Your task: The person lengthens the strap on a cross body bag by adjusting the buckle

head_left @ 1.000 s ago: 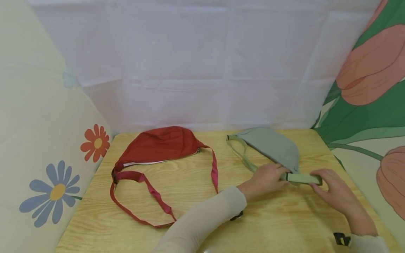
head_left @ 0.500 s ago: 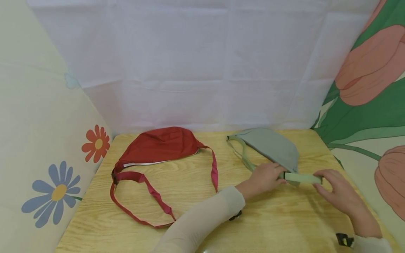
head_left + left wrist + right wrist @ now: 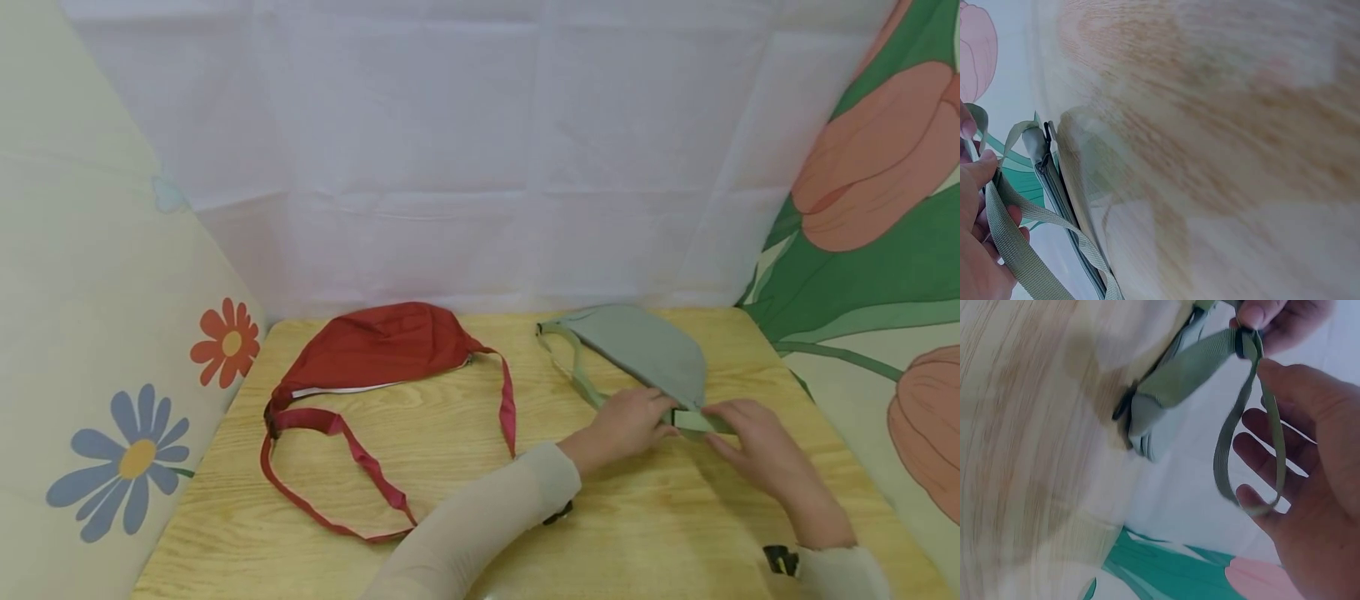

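Note:
A grey-green waist bag (image 3: 641, 346) lies at the back right of the table, its green webbing strap (image 3: 576, 358) looping towards me. My left hand (image 3: 628, 421) pinches the strap beside a small black slider (image 3: 1241, 344). Just to its right, my right hand (image 3: 757, 446) pinches the strap between thumb and fingers. In the right wrist view a strap loop (image 3: 1221, 462) hangs from the slider past the right fingers. The left wrist view has the webbing (image 3: 1016, 244) running down past my left hand (image 3: 982, 231), next to the bag's zip (image 3: 1063, 200).
A red waist bag (image 3: 390, 342) lies at the back left, its red strap (image 3: 300, 500) spread towards the front. The wooden table (image 3: 615, 542) meets a white cloth backdrop (image 3: 420, 150) behind. Flower-printed panels (image 3: 870, 317) stand at both sides.
My right hand has moved left along the strap, closer to the left hand, and the stretch of strap between them is shorter. The left hand and both bags stay nearly where they were.

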`<state>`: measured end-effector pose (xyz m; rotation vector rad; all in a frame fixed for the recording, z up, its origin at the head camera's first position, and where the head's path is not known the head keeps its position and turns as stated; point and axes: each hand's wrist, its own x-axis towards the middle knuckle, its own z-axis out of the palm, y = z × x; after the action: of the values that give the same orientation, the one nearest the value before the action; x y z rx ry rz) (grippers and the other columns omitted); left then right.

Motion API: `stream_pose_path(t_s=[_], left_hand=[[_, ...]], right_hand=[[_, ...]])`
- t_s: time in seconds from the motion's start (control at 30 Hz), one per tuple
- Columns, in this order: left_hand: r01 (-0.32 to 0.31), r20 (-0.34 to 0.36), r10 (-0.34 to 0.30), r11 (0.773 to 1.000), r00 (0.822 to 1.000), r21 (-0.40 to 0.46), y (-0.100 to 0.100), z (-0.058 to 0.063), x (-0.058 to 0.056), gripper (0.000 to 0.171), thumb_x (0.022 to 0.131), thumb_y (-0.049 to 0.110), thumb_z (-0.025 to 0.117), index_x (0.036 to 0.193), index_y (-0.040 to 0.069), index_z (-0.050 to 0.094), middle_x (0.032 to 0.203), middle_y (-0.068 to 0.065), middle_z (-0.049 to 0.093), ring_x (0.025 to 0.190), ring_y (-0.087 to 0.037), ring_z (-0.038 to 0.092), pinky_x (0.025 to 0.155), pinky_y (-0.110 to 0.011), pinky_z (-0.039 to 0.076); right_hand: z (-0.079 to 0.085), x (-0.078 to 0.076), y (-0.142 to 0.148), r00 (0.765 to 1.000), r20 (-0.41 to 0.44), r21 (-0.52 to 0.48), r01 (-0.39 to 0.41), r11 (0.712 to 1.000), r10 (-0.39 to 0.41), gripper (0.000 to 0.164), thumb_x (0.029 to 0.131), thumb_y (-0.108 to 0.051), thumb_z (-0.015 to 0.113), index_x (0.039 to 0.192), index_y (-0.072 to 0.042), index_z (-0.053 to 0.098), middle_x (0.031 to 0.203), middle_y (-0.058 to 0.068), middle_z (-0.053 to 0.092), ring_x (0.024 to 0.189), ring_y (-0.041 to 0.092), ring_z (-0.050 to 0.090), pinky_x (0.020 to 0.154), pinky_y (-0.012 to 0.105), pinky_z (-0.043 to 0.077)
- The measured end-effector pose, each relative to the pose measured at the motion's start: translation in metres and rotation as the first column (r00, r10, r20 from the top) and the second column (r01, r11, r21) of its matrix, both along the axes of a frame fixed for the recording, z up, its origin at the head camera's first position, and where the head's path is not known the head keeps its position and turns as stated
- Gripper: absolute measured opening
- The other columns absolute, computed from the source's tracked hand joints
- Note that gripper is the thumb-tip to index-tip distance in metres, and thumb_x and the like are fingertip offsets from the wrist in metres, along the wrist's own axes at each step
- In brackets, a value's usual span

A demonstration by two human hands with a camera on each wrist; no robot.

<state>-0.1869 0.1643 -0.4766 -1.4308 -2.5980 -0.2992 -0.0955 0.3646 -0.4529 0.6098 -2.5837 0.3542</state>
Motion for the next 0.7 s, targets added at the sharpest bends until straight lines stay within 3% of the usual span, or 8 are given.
stream_pose_path(t_s=[0.3, 0.53, 0.7], left_hand=[[0.010, -0.002, -0.010, 1.000, 1.000, 0.014, -0.002, 0.000, -0.002, 0.047, 0.099, 0.048, 0.061, 0.139, 0.023, 0.061, 0.130, 0.012, 0.064, 0.110, -0.002, 0.063, 0.089, -0.015, 0.049], [0.006, -0.076, -0.005, 1.000, 0.997, 0.016, -0.004, -0.001, -0.004, 0.047, 0.098, 0.054, 0.060, 0.135, 0.026, 0.064, 0.133, 0.013, 0.064, 0.118, -0.005, 0.059, 0.096, -0.018, 0.048], [-0.006, -0.074, 0.006, 1.000, 0.997, 0.003, -0.006, 0.000, -0.004, 0.045, 0.097, 0.055, 0.061, 0.131, 0.028, 0.066, 0.127, 0.015, 0.065, 0.111, -0.003, 0.062, 0.090, -0.018, 0.050]], right_hand=[[-0.003, -0.006, -0.009, 0.999, -0.028, 0.016, -0.015, 1.000, 0.015, 0.044, 0.066, 0.000, 0.091, 0.106, -0.001, 0.070, 0.098, 0.010, 0.070, 0.091, 0.033, 0.066, 0.076, 0.051, 0.054], [-0.003, -0.003, -0.004, 0.999, -0.035, 0.003, -0.006, 1.000, 0.007, 0.044, 0.066, 0.003, 0.089, 0.106, 0.001, 0.071, 0.096, 0.010, 0.069, 0.089, 0.030, 0.065, 0.074, 0.048, 0.053], [-0.003, 0.002, 0.002, 0.999, -0.034, -0.010, 0.010, 1.000, -0.011, 0.045, 0.064, 0.003, 0.089, 0.105, -0.001, 0.071, 0.094, 0.007, 0.069, 0.088, 0.029, 0.064, 0.075, 0.044, 0.050]])
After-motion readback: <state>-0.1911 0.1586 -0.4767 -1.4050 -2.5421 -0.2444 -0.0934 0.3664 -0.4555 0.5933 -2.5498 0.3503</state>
